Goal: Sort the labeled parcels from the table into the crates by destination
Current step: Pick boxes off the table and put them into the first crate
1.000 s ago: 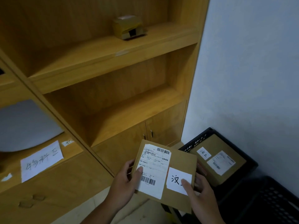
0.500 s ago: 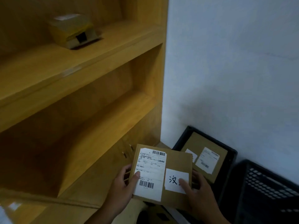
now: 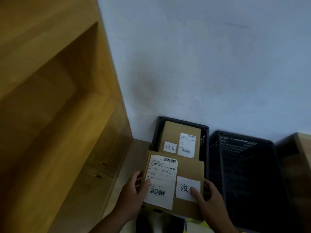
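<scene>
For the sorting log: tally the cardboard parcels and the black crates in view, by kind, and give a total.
Cardboard parcels: 2, the held parcel, gripped by the left hand and right hand, and the parcel in the crate.
Black crates: 2, the crate with a parcel and the crate beside it.
Total: 4.

Between the hands, the held parcel [image 3: 189, 169] bears a white slip [image 3: 184, 186] reading 汶, its second character under the right hand's [image 3: 212, 197] thumb. Nearer the left hand [image 3: 133, 194], a shipping label [image 3: 161, 179] carries two barcodes; its print is illegible. Beyond the hands, the second parcel's [image 3: 173, 132] handwritten tag [image 3: 170, 147] reads 汶上.
</scene>
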Available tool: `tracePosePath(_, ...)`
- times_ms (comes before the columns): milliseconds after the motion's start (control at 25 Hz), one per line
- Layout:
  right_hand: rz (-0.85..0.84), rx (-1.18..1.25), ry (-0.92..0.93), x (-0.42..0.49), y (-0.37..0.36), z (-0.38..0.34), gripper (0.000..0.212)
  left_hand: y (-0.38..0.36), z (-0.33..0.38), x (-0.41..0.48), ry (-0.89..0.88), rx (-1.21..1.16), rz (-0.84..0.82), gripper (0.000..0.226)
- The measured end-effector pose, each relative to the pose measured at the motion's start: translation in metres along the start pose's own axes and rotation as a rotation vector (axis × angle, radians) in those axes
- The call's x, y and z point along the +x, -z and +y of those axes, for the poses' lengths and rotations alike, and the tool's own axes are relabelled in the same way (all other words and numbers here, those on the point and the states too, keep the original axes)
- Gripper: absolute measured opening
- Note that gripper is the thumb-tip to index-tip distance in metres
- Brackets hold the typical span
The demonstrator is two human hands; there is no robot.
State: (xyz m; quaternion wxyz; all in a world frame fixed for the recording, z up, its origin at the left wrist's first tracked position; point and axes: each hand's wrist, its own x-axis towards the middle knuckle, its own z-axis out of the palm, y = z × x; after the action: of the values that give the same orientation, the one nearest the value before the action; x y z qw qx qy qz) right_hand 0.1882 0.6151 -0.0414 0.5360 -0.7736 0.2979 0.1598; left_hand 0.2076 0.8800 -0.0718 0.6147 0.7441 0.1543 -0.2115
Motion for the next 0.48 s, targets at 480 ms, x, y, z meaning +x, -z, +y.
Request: tracePosePath(480, 0.076, -0.040, -0.114, 0.120, -0.003, 0.129, 0.064, -0.098, -0.078, 0.104, 0.171, 0.231, -0.067, 0.041)
